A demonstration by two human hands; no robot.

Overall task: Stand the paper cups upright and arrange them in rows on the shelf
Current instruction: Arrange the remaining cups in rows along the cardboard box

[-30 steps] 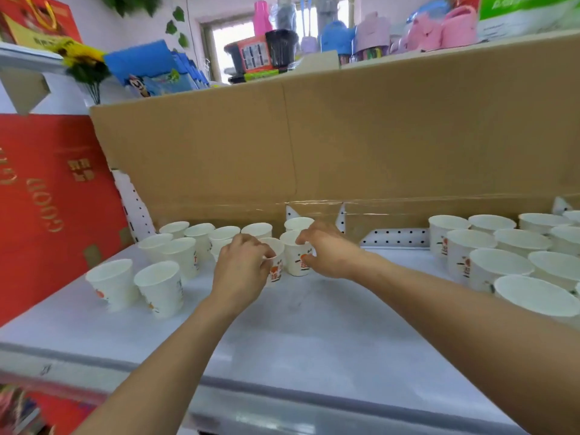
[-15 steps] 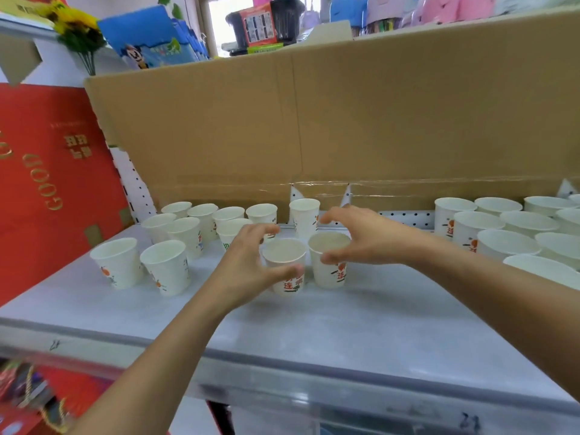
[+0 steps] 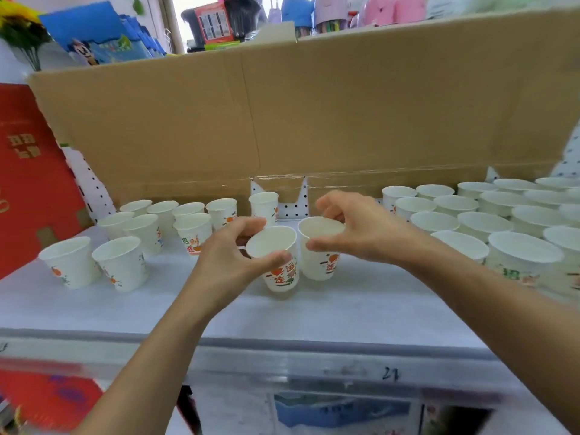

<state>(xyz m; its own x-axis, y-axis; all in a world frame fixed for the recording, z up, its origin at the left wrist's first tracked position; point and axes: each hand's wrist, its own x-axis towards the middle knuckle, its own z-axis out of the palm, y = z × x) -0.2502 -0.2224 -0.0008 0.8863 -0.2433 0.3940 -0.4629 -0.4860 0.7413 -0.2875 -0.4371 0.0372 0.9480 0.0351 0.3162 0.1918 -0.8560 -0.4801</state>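
Head view: both forearms reach up from the bottom of the frame to the centre of the white shelf (image 3: 345, 309). The left hand (image 3: 229, 262) curls its thumb and fingers round the rim of a paper cup (image 3: 282, 274). The right hand (image 3: 354, 227) pinches the rim of a second cup (image 3: 320, 265), which is upright just right of the first. The first cup's orange and green print includes "连". A third cup (image 3: 193, 233) further left shows "招财", and "21" is scrawled on the shelf's front edge.

My single feed comes from the wide-angle head camera, sitting close above the front edge of the flat white shelf (image 3: 345, 309), looking forward and down across it toward the tall brown cardboard sheet (image 3: 345, 114) behind.
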